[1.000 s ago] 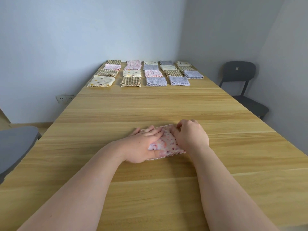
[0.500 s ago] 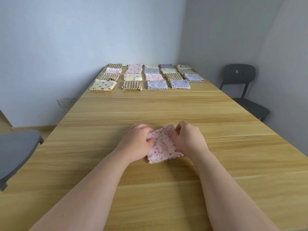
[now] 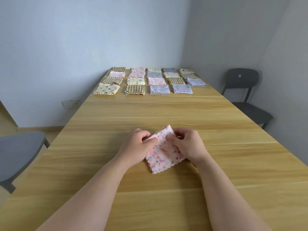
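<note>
Plain, sparsely furnished room, likely a meeting or work room. Long wooden worktop [image 3: 166,110] fills the corner; bare pale-blue walls [image 3: 83,39] beyond it. Dark plastic chair [image 3: 245,94] right of worktop, grey chair [image 3: 18,152] left. Wall socket [image 3: 71,104] low, left of worktop.

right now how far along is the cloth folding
Done: folded cloths lie in rows at the far end of the table. In hand: left hand and right hand pinch a pink floral cloth, folded small. Left: probably setting it in the rows; the rightmost column looks one short.
</note>
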Demonstrator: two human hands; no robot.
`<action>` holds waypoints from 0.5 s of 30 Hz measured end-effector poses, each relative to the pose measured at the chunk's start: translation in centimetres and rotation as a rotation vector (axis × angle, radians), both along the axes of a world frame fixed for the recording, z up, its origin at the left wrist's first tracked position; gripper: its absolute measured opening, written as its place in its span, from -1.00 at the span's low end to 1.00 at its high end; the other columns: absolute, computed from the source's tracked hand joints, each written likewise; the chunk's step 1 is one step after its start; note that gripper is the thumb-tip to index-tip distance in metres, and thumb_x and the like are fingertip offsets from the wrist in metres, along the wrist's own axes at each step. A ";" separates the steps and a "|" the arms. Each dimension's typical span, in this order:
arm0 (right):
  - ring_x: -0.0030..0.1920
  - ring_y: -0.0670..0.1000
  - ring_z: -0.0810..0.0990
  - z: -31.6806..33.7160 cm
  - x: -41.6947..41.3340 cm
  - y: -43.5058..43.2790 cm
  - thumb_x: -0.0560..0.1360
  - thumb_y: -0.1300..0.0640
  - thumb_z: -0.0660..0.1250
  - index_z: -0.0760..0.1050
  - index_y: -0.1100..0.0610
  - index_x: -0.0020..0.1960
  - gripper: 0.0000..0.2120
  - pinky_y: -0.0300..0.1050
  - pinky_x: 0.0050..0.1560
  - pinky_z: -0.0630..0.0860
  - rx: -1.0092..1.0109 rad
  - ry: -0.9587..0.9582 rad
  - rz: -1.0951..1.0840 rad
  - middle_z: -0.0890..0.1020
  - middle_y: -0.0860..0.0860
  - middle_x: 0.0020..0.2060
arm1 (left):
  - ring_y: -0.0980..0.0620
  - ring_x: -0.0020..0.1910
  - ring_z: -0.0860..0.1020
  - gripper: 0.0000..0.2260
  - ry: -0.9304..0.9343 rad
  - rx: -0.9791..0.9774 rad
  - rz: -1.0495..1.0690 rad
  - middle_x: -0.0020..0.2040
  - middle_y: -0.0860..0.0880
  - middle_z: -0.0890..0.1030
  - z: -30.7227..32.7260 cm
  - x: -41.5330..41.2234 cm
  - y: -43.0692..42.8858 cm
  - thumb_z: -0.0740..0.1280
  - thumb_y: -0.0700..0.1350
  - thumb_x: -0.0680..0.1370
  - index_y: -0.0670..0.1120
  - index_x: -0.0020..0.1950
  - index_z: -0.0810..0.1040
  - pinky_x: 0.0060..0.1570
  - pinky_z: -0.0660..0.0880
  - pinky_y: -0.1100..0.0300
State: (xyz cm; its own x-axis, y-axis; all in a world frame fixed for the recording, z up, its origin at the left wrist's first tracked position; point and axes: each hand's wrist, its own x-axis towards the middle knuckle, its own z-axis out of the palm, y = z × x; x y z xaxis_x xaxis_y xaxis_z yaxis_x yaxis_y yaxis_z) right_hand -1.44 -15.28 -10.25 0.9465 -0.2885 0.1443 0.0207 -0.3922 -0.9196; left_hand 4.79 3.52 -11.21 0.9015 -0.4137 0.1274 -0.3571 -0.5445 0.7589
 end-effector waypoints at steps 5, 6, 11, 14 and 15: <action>-0.33 -0.12 0.60 0.7 0.9 -1.5 0.55 -0.04 0.44 0.61 0.04 -0.06 -0.85 -0.16 -0.30 0.57 -0.005 0.031 0.002 0.67 -0.03 -0.26 | 0.11 -0.35 0.41 -0.74 0.157 -0.243 0.006 -0.33 0.05 0.47 2.2 -0.4 -0.7 0.38 0.06 0.60 -0.13 -0.11 0.58 -0.25 0.31 0.12; -0.38 -0.17 0.55 1.3 1.3 -2.3 0.56 -0.08 0.41 0.57 0.03 -0.06 -0.82 -0.25 -0.34 0.50 -0.090 0.029 0.006 0.64 -0.07 -0.30 | 0.09 -0.34 0.40 -0.73 0.178 -0.295 0.018 -0.33 0.03 0.46 3.0 -0.3 -1.3 0.40 0.06 0.58 -0.15 -0.11 0.58 -0.25 0.30 0.11; -0.39 0.03 0.57 6.0 1.9 -4.6 0.62 -0.22 0.22 0.40 0.01 0.01 -0.71 0.03 -0.37 0.51 -0.422 -0.030 0.044 0.59 -0.03 -0.40 | 0.12 -0.36 0.48 -0.83 0.167 -0.341 0.064 -0.34 0.09 0.58 7.6 -0.1 -3.3 0.41 -0.08 0.60 0.07 -0.19 0.65 -0.31 0.39 0.21; -0.36 0.17 0.58 10.9 2.2 -6.1 0.62 -0.31 0.12 0.33 -0.04 0.02 -0.67 0.03 -0.38 0.51 -0.590 0.016 0.066 0.57 -0.02 -0.42 | 0.15 -0.39 0.47 -0.88 0.207 -0.336 0.105 -0.37 0.11 0.58 12.6 0.4 -4.4 0.45 0.00 0.56 0.11 -0.19 0.65 -0.31 0.39 0.20; -0.35 0.18 0.59 12.6 2.2 -6.5 0.61 -0.32 0.11 0.32 -0.05 0.02 -0.66 0.04 -0.37 0.53 -0.590 0.037 0.077 0.59 0.00 -0.42 | 0.14 -0.38 0.48 -0.90 0.221 -0.341 0.105 -0.36 0.10 0.59 14.4 0.6 -4.6 0.45 0.06 0.51 0.09 -0.16 0.67 -0.28 0.40 0.17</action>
State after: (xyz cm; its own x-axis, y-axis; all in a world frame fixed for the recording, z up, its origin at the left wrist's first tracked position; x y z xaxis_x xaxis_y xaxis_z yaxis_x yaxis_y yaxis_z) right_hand 0.76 -21.81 2.36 0.9689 -0.1004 0.2260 0.0411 -0.8358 -0.5474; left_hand 5.35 -1.10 3.22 0.9575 -0.2856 0.0394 -0.1209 -0.2736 0.9542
